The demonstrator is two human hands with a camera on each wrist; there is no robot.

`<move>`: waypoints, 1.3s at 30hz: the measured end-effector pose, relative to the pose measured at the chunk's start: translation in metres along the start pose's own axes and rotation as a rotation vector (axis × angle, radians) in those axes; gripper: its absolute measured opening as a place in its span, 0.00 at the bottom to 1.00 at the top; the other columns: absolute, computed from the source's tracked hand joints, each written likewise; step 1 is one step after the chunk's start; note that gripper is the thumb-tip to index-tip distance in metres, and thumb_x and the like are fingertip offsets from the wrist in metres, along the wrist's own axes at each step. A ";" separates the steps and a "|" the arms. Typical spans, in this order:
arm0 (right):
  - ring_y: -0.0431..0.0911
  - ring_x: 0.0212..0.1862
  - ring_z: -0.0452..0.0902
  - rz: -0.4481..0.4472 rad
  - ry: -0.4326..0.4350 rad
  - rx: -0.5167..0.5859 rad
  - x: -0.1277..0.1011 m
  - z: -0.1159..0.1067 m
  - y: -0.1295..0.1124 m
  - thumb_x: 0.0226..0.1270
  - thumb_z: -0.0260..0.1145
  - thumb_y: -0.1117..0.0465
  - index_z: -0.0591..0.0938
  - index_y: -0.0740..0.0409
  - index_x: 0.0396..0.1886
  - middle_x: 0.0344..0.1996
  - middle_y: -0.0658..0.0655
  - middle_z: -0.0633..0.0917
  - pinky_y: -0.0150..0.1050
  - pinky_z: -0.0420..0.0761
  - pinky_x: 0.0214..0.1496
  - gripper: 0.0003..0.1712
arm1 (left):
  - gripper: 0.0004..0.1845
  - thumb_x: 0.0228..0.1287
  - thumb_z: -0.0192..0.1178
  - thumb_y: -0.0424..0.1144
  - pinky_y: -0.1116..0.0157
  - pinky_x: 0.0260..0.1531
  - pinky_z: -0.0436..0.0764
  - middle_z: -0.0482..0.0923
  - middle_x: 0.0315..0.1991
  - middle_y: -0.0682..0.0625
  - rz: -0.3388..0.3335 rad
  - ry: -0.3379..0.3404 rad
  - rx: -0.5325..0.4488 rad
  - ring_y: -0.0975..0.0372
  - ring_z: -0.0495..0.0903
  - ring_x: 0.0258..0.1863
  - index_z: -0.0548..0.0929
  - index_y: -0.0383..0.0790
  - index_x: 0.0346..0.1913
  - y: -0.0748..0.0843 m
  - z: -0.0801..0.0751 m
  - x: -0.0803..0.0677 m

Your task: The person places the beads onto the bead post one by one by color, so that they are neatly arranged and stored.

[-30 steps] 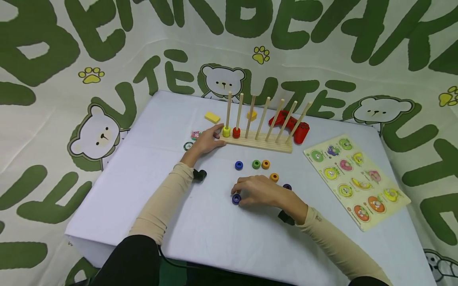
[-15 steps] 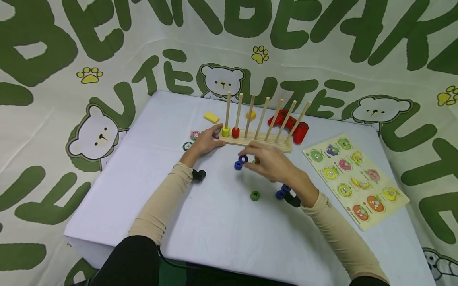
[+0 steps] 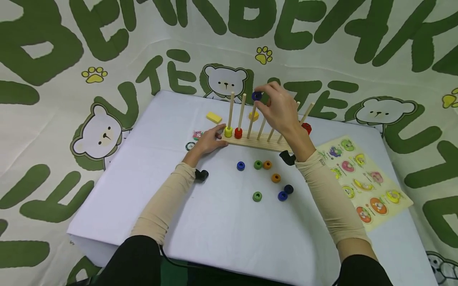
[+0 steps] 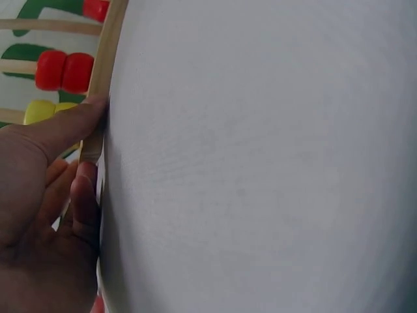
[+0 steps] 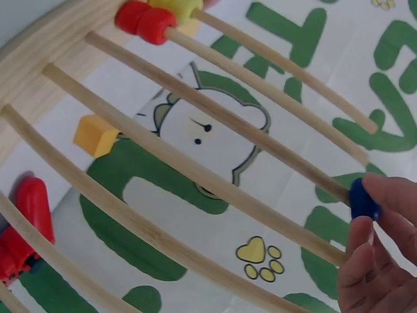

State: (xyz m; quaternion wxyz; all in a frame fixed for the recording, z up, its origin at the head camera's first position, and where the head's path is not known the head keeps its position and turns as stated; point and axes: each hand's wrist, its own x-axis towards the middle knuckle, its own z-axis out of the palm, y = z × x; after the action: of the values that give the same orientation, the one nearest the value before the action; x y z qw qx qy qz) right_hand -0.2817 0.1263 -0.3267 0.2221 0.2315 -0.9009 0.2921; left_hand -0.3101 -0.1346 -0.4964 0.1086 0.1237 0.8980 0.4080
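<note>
My right hand (image 3: 275, 103) pinches a dark blue ring (image 3: 256, 95) at the top of the third peg of the wooden peg rack (image 3: 261, 141). In the right wrist view the blue ring (image 5: 362, 199) sits at that peg's tip between my fingertips (image 5: 391, 195). A yellow ring (image 3: 228, 131) and a red ring (image 3: 237, 133) sit low on the first two pegs. My left hand (image 3: 209, 141) rests against the rack's left end; in the left wrist view its thumb (image 4: 65, 127) presses the wooden base (image 4: 104, 78).
Loose rings lie on the white table (image 3: 200, 222): blue (image 3: 241, 165), green (image 3: 258, 164), orange (image 3: 267, 164), orange (image 3: 275, 177), green (image 3: 257, 196), two blue (image 3: 285, 192). A fruit puzzle board (image 3: 365, 182) lies right. A yellow block (image 3: 213, 117) and red toy (image 3: 306, 128) sit behind.
My right hand lifted the dark blue ring from the table near the loose rings up to the top of the third peg. The left hand stayed on the rack.
</note>
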 end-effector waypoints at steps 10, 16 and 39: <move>0.51 0.34 0.78 0.075 -0.035 -0.013 0.005 0.002 0.003 0.77 0.70 0.58 0.85 0.58 0.66 0.56 0.60 0.86 0.41 0.71 0.32 0.22 | 0.44 0.70 0.72 0.40 0.48 0.62 0.75 0.81 0.54 0.36 0.027 0.019 -0.002 0.48 0.78 0.54 0.63 0.42 0.84 -0.001 -0.001 0.001; 0.52 0.33 0.79 0.107 -0.046 -0.022 0.003 0.004 0.003 0.78 0.69 0.57 0.85 0.58 0.67 0.59 0.61 0.87 0.41 0.71 0.30 0.22 | 0.44 0.70 0.72 0.41 0.48 0.63 0.75 0.81 0.53 0.37 0.017 0.011 0.001 0.48 0.78 0.54 0.63 0.43 0.84 0.000 0.000 0.001; 0.54 0.33 0.83 0.052 0.044 0.003 -0.020 0.002 0.010 0.77 0.70 0.55 0.81 0.60 0.69 0.62 0.61 0.86 0.47 0.80 0.35 0.25 | 0.44 0.70 0.73 0.40 0.48 0.67 0.73 0.81 0.54 0.37 -0.007 0.010 -0.005 0.48 0.77 0.56 0.63 0.43 0.84 0.004 0.000 -0.003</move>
State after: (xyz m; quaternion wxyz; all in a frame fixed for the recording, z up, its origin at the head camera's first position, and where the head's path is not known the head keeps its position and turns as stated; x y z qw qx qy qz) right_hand -0.2717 0.1384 -0.3431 0.2338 0.2022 -0.9010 0.3043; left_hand -0.3070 -0.1327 -0.4929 0.1060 0.1181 0.8980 0.4105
